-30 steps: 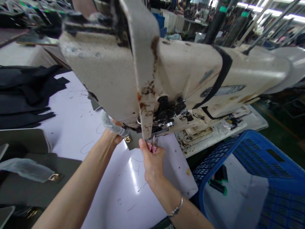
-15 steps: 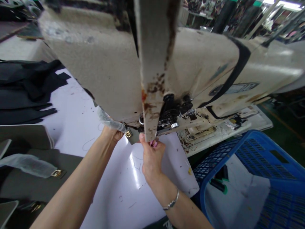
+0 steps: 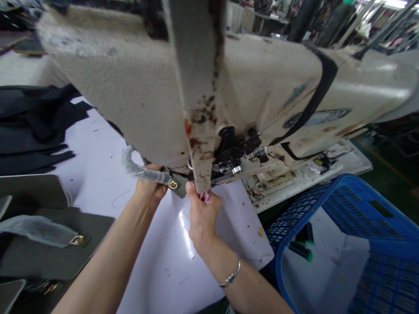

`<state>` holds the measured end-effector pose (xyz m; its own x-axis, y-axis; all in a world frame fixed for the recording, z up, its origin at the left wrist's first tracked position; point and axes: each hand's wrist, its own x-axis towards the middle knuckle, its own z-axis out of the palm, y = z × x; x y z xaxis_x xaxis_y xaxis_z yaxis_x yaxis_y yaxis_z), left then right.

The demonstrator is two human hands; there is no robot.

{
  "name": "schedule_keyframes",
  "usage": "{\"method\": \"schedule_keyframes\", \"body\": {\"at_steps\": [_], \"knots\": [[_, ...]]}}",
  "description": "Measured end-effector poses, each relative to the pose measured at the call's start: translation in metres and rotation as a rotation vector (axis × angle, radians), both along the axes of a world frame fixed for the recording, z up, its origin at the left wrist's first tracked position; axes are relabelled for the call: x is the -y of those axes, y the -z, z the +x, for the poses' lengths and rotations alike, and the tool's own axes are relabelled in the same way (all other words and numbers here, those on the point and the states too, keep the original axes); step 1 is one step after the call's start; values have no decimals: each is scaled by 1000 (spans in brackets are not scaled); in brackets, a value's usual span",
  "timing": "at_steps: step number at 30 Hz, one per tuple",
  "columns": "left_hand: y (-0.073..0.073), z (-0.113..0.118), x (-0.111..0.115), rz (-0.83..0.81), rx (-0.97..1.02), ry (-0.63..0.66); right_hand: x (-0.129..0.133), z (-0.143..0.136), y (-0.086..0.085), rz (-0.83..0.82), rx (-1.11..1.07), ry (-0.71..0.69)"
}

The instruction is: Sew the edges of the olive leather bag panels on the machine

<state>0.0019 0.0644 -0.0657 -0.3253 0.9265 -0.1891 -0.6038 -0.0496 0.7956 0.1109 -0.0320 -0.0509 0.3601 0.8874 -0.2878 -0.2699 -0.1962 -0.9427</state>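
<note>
Left hand: the left hand (image 3: 152,185) is curled beside the work, fingers partly hidden; it seems to steady 1 grey-green flat panel (image 3: 180,190), though I can't tell how tightly it grips.
Right hand: the right hand (image 3: 203,213) is folded narrow around a small pink-handled tool (image 3: 204,197), thumb at or just beside the panel's edge; the tool's far end is hidden from me.
Panel: it sits low at the head of a worn cream metal sewing machine (image 3: 140,100), over the glossy white tabletop (image 3: 157,270).
Handle: a curved handle wrapped in cloudy plastic (image 3: 129,163) runs past the left hand to a gold metal fitting (image 3: 173,185) at the panel.
Done: handle and fitting look already joined to this piece.
Left over: I'd judge the work at the machine to be partway; the needle and any stitching are out of my sight.
Pile at left: a similar grey-green panel (image 3: 62,261) has its own plastic-wrapped handle (image 3: 39,229); sewn or unsewn, I can't tell.
Basket: the blue plastic basket (image 3: 279,270) at right holds at least 2 black spools with green ends (image 3: 300,251).
</note>
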Motion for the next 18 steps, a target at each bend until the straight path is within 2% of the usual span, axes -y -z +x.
{"method": "schedule_keyframes", "body": {"at_steps": [5, 13, 18], "knots": [[-15, 7, 13, -57, 65, -73, -2, 3, 3, 29, -12, -7], [-10, 9, 38, -205, 85, -180, -2, 10, 5, 81, -48, -29], [-18, 26, 66, -279, 102, -265, -4, 23, 3, 58, -16, -70]]}}
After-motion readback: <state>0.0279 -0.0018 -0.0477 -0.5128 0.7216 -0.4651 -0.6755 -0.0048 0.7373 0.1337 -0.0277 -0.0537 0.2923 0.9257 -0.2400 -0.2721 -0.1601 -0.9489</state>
